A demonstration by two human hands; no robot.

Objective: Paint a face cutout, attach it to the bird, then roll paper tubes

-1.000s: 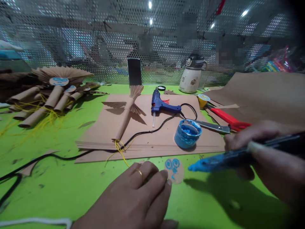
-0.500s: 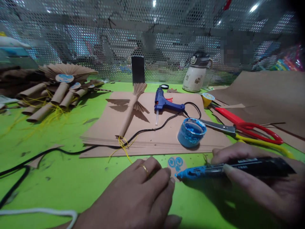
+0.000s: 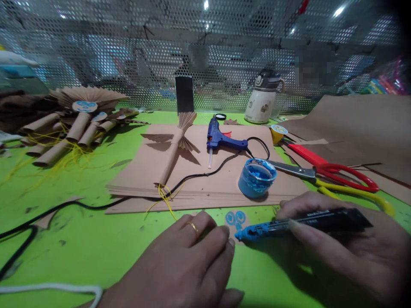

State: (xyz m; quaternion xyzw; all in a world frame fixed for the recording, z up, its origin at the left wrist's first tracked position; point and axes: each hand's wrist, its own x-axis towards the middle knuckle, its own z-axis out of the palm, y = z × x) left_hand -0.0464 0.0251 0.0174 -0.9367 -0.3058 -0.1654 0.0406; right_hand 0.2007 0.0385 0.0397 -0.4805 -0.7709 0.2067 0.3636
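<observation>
My right hand (image 3: 340, 252) is closed round a black marker (image 3: 308, 224), its tip end coated in blue paint. The marker's tip touches the lower part of a small round brown paper disc (image 3: 237, 220), which bears blue rings like eyes and a mark below them. My left hand (image 3: 192, 261), with a gold ring on one finger, is closed, its curled fingertips at the disc's left edge; the fingers hide part of that edge. Just beyond the disc, an open jar of blue paint (image 3: 257, 179) stands on stacked brown paper (image 3: 218, 184).
A blue glue gun (image 3: 224, 139) and a pleated paper figure (image 3: 175, 147) lie on the stack, crossed by a black cord (image 3: 192, 176). Red-and-yellow-handled scissors (image 3: 321, 169) lie right. Several paper figures (image 3: 77, 124) are piled left. A bottle (image 3: 260, 102) stands behind.
The marker and my right hand have shifted slightly left, the tip moving a little along the disc's lower part. My left hand stays at the disc's edge. The whole view has shifted slightly.
</observation>
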